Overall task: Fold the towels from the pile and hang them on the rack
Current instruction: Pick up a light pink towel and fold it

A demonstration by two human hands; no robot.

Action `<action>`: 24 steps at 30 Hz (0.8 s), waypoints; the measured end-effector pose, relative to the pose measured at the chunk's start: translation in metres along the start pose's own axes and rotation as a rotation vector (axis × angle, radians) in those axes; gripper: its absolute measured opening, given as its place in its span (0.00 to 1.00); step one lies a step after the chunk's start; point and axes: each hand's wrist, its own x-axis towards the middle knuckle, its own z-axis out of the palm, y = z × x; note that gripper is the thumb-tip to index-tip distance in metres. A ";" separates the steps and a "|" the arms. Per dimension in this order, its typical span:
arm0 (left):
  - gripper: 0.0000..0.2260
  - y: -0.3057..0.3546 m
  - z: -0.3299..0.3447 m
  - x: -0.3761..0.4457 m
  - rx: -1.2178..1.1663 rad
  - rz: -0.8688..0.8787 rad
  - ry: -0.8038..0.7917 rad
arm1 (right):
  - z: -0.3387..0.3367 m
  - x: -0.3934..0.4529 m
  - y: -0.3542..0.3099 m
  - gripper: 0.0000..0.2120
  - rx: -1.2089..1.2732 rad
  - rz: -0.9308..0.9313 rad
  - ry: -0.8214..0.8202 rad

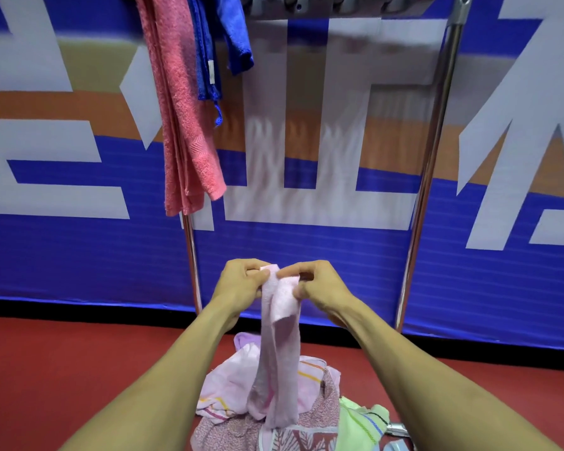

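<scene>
Both hands pinching towel top edge.
Left hand and right hand grip pale pink terry towel, hanging over the mixed towel pile.

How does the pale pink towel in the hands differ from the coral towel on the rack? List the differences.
1. The pale pink towel is light pink; the coral towel is deeper salmon.
2. The pale one is pinched at its top by the left hand and right hand; the coral one hangs on the rack.
3. The pale one's lower end reaches the pile; the coral one hangs free.
Both hang in long, narrow folds.
</scene>
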 end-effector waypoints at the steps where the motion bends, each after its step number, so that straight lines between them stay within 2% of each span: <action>1: 0.09 -0.001 -0.001 0.001 0.003 -0.001 0.005 | 0.000 -0.001 -0.002 0.28 0.027 -0.005 -0.009; 3: 0.09 -0.003 -0.002 0.002 0.012 -0.007 0.004 | -0.001 -0.002 -0.004 0.30 0.056 -0.008 -0.013; 6: 0.10 -0.004 -0.003 0.002 0.020 -0.010 -0.007 | 0.001 -0.001 -0.001 0.25 -0.005 -0.004 0.035; 12: 0.10 -0.004 -0.003 -0.001 0.058 -0.003 -0.019 | 0.002 -0.001 0.000 0.01 -0.113 -0.036 0.134; 15: 0.08 -0.001 -0.002 -0.003 0.033 -0.005 -0.031 | 0.003 -0.001 0.001 0.08 -0.158 -0.046 0.165; 19: 0.05 0.002 0.001 -0.006 0.013 -0.005 -0.098 | 0.003 -0.001 0.000 0.12 -0.188 -0.026 0.181; 24: 0.08 0.007 0.008 -0.011 -0.031 0.036 -0.174 | 0.004 0.000 -0.001 0.16 -0.168 0.010 0.207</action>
